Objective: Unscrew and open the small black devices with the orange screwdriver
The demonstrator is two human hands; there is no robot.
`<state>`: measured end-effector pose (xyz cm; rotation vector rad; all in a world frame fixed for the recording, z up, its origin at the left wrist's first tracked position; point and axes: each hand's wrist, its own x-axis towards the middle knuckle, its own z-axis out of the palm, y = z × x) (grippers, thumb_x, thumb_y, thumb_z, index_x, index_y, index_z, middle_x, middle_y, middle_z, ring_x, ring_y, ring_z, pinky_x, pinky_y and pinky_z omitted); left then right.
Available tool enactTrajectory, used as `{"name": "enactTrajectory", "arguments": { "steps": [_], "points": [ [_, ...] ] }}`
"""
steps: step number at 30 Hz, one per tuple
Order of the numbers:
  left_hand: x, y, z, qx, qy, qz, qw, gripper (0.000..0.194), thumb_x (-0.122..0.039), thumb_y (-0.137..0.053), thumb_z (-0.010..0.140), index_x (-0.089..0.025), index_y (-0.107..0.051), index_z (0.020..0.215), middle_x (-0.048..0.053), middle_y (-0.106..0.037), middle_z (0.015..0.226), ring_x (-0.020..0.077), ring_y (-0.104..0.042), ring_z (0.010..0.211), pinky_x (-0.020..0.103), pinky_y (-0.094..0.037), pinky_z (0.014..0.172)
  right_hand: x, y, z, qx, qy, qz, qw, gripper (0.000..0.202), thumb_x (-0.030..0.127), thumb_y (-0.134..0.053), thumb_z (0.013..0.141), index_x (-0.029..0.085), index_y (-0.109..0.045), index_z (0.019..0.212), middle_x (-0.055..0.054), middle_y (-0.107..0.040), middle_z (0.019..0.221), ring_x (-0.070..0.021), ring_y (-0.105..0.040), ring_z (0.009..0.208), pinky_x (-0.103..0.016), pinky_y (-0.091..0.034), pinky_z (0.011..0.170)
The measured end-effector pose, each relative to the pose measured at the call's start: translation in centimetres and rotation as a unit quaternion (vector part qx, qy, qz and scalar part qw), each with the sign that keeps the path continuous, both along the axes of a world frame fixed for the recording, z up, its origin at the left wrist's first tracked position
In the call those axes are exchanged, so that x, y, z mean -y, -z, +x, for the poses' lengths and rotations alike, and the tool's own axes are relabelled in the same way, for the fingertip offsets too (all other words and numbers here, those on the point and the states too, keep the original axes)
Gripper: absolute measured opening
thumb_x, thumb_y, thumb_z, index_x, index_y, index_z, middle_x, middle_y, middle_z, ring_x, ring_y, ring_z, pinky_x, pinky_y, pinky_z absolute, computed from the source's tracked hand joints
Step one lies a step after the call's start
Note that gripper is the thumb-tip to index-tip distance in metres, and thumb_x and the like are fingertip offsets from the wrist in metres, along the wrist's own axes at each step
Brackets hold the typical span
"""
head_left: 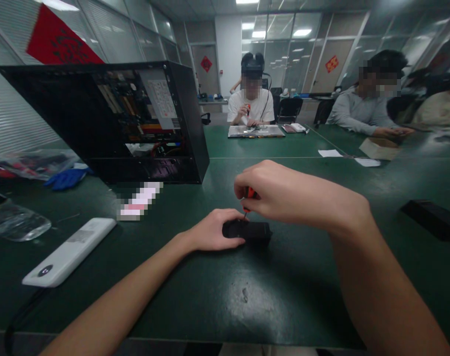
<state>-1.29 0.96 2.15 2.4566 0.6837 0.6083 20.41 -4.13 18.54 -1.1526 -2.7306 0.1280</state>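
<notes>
A small black device (256, 231) lies on the dark green table. My left hand (218, 230) grips its left end, with the thumb along the near side and the fingers along the far side. Above it, my right hand (264, 190) is closed around a red and black screwdriver (251, 193). The thin shaft points down, and its tip meets the device's top near my left fingertips. Whether a screw sits under the tip is too small to tell.
An open black computer case (187, 123) stands at the back left. A white power bank (71, 252), a clear plastic bottle (19, 220) and blue gloves (67, 178) lie left. A black object (430, 217) rests right. Across the table a person (251, 101) handles a flat panel (256, 131).
</notes>
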Motion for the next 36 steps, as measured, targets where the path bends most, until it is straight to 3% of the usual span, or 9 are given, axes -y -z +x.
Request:
{"name": "enactTrajectory", "arguments": {
  "steps": [5,27,33,36],
  "points": [
    [-0.4,-0.3,-0.7,-0.007,0.033,-0.015,0.999,0.046,-0.031,-0.081,0.083,-0.020,-0.071,0.127,0.009,-0.077,0.125,0.0292,-0.072,0.115,0.040,-0.054,0.102,0.4,0.1,-0.6,0.002,-0.021,-0.024,0.999,0.014,0.018,-0.061,0.094,0.017,-0.074,0.088,-0.004,-0.070,0.082,-0.0142,-0.056,0.071,-0.026,-0.035,0.063],
    [-0.3,-1.0,-0.7,-0.018,0.043,-0.022,0.999,0.031,-0.029,-0.077,0.088,-0.019,-0.077,0.117,0.007,-0.081,0.113,0.0262,-0.077,0.103,0.037,-0.057,0.096,0.3,0.2,-0.8,0.019,-0.022,-0.029,0.999,0.018,0.015,-0.058,0.094,0.017,-0.075,0.089,-0.006,-0.070,0.084,-0.0157,-0.057,0.074,-0.027,-0.035,0.064],
    [-0.3,-0.5,-0.9,-0.012,0.012,-0.025,1.000,0.039,-0.037,-0.081,0.086,-0.022,-0.076,0.122,0.007,-0.079,0.123,0.0309,-0.072,0.118,0.043,-0.055,0.107,0.5,0.6,-1.8,0.016,-0.022,0.006,1.000,0.026,0.035,-0.063,0.102,0.014,-0.077,0.093,-0.011,-0.072,0.089,-0.0204,-0.064,0.081,-0.030,-0.035,0.064],
    [-0.1,0.0,-0.8,-0.009,-0.012,-0.026,1.000,0.042,-0.040,-0.082,0.083,-0.021,-0.075,0.121,0.010,-0.076,0.130,0.0343,-0.069,0.123,0.047,-0.055,0.109,0.7,0.8,-2.2,0.014,-0.065,0.021,0.998,0.018,0.019,-0.059,0.101,0.014,-0.075,0.094,-0.010,-0.073,0.091,-0.0201,-0.065,0.083,-0.031,-0.036,0.066]
  ]
}}
